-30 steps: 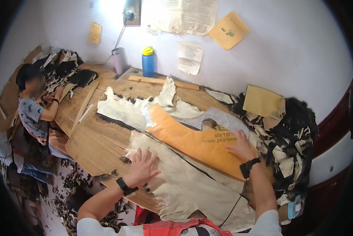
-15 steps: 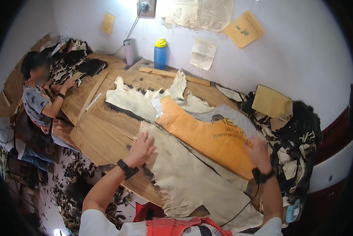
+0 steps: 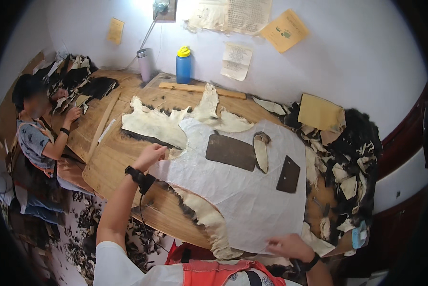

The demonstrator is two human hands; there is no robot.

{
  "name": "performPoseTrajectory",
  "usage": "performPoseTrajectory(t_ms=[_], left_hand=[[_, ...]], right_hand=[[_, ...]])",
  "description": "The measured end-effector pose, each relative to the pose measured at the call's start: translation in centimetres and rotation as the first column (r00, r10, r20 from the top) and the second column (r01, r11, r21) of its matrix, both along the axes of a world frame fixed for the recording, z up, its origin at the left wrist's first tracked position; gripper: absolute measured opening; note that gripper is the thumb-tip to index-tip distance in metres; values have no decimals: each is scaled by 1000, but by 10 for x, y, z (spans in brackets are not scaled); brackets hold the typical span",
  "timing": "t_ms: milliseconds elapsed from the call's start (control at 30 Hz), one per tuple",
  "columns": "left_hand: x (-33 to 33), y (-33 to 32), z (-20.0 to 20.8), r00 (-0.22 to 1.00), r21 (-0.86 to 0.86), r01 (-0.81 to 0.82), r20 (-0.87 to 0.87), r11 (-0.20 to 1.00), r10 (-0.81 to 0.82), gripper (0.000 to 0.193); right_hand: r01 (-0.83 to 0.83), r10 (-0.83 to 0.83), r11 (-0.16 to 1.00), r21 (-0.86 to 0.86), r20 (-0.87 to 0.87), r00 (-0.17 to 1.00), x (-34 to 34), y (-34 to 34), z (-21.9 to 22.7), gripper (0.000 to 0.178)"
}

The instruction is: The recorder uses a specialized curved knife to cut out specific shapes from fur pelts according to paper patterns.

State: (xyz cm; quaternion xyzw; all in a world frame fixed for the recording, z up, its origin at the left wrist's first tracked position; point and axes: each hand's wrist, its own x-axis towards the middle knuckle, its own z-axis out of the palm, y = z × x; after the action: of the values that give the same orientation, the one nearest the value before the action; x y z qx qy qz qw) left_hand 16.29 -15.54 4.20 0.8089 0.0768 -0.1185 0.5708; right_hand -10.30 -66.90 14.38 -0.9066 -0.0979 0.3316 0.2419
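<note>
The left hand (image 3: 149, 156) is resting at the left edge of a large white paper-like sheet (image 3: 242, 190), its fingers curled onto that edge, though whether they are pinching it cannot be told. The right hand (image 3: 290, 246) is lying loosely flat at the sheet's near edge, fingers spread along it (no clear grip showing). The sheet is lying over a pale cream hide with dark fur fringes (image 3: 161, 125), which is spreading across the wooden tabletop (image 3: 107, 164) and poking out at the far left and near side. A dark brown rectangular plate (image 3: 231, 152), a smaller dark plate (image 3: 288, 174) to its right and a pale sole-shaped piece (image 3: 261, 152) between them are sitting on the sheet. A blue bottle with a yellow cap (image 3: 183, 66) is standing far back by the wall. Another person (image 3: 35, 138) is working at the left.
</note>
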Motion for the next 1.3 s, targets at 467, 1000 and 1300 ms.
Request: performPoseTrajectory(t_ms=[467,1000,1300], left_hand=[[23,-49,-20,969,246,-132,234,960,73,24],[40,-39,-27,966,344,2,242,939,-91,21],[-40,-73,0,745,920,75,205,385,-634,65]], right_hand=[[258,-114,942,-213,522,845,3,44,-85,78],[338,-189,928,-154,588,786,2,49,-82,73],[926,-546,374,-41,798,255,-43,-86,-121,29]])
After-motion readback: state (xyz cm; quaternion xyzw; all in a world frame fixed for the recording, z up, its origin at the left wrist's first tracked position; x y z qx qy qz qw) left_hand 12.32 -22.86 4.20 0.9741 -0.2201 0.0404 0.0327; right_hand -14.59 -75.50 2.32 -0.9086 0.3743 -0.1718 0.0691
